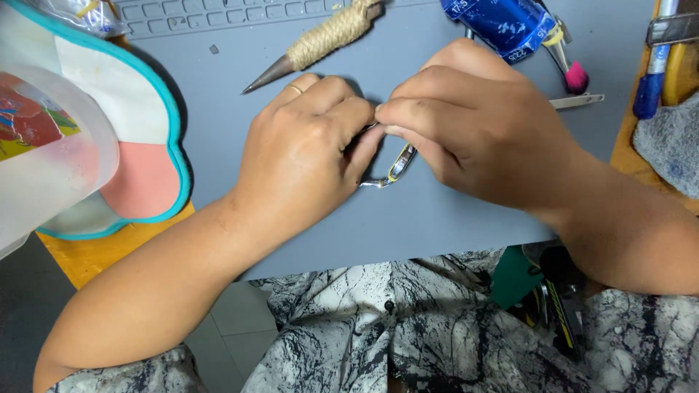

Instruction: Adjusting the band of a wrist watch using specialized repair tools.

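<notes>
Your left hand [302, 156] and right hand [466, 120] both pinch one small metal clip [397, 169] over the grey mat [437, 218]. Hold it tight. Go slow so it does not slip.

Left hand [302, 156] and right hand [473, 120]: knuckles up, fingers curled, fingertips pinched together and meeting at centre, forearms angling in from the lower corners.

bright even light, soft shadows, sharp focus
</notes>
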